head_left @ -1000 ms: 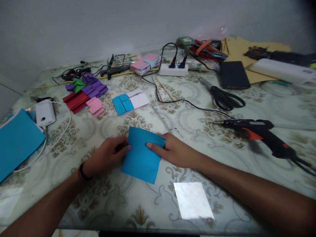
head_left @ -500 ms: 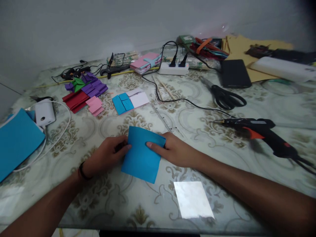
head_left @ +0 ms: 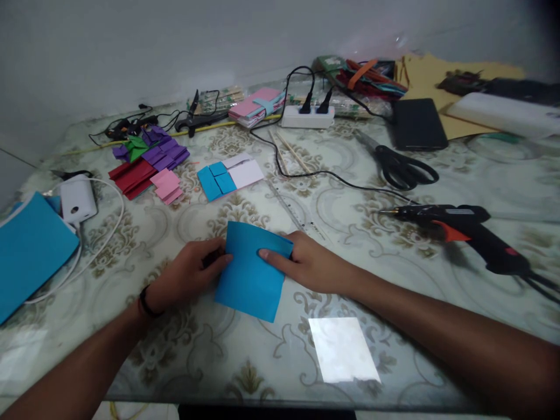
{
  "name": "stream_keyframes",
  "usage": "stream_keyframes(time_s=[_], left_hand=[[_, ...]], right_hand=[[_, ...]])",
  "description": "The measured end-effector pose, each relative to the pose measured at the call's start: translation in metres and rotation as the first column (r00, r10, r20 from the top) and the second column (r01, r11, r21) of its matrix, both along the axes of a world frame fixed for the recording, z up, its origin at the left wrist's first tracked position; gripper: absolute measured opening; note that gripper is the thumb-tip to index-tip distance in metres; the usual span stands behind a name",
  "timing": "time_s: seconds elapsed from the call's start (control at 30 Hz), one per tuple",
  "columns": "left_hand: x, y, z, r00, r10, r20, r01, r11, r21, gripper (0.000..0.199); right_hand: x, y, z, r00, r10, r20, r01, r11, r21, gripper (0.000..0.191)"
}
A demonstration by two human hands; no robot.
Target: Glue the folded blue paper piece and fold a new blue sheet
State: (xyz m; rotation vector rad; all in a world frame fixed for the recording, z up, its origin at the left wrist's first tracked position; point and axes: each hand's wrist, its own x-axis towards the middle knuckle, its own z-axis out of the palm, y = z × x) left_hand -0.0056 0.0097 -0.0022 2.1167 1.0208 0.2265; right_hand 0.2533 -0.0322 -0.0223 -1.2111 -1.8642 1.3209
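Observation:
A blue sheet of paper (head_left: 249, 286) is held up between both hands over the near middle of the table. My left hand (head_left: 196, 271) pinches its left edge, thumb in front and fingers partly behind. From the right, my right hand (head_left: 308, 262) grips the upper right part, its thumb pressed on the front face and its fingers hidden behind. The paper curves slightly, with its lower edge hanging free. Beyond the hands lie a clear ruler (head_left: 286, 204) and a card with blue and white folded paper (head_left: 231, 177).
To the right are a hot glue gun (head_left: 464, 227), black scissors (head_left: 405, 166) and a dark flat device (head_left: 419, 124). A white power strip (head_left: 307, 118) stands at the back. On the left lie blue sheets (head_left: 35, 251), a white corded device (head_left: 79, 198) and red folded paper (head_left: 132, 176).
Both hands keep the same hold on the blue paper. The view has shifted very slightly; nothing else visibly differs.

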Motion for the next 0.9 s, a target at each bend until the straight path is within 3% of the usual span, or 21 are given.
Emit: stream_keyframes(time_s=[0.9], left_hand=[[0.0014,0.0002,0.0004,1.0,0.01,-0.008,-0.01,1.0,0.005,0.031]], right_hand=[[0.0004,-0.0002,-0.0006,1.0,0.004,0.018,-0.004,1.0,0.01,0.048]])
